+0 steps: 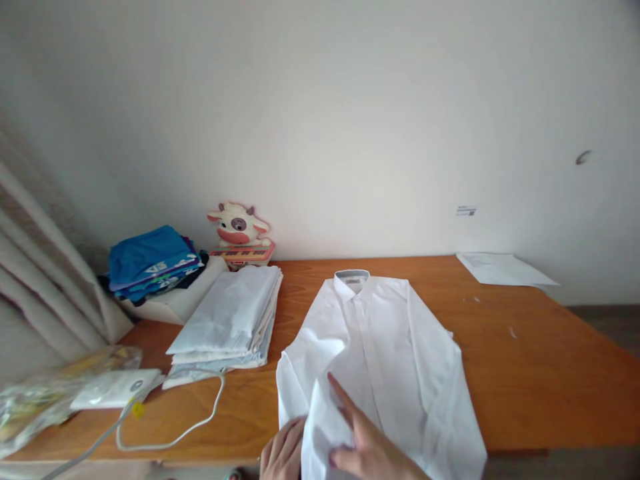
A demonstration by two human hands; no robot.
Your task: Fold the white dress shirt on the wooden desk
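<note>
Far left: curtain (45, 267) hangs along the counter (525, 347) edge, w/ a clear plastic bag (45, 393) and a white power adapter (115, 389) near the front-left corner; its white cable (200, 420) loops across bare wood toward the front edge. Behind them, a stack of blue folded clothes (150, 263) sits on a white box, back-left. Just right of that, a pile of folded white/pale-blue shirts (230, 320), long side running front to back. A cow-shaped toy (239, 230) stands against the wall behind the pile.

Centre: white dress shirt (380, 353) lies flat, front up, buttoned. Long axis runs front to back, tilted a bit: collar (353, 279) points to the wall, hem comes toward the person and hangs past the front edge, lower right. Left sleeve area is folded in over the body; right sleeve lies along the right side.

Left hand (283, 453) at the bottom edge, fingers curled at the shirt's lower-left fold, partly under the cloth; can't tell if it's pinching the fabric. Right hand (363, 443) rests open on the shirt front, index finger stretched toward the collar, not gripping anything.

Right: wide bare wood beside the shirt, a few small white specks on it. Sheet of paper (503, 269) at the back-right corner, well apart from the shirt. Narrow gap of wood btw shirt and folded pile. Counter's right edge slants away toward the floor.
</note>
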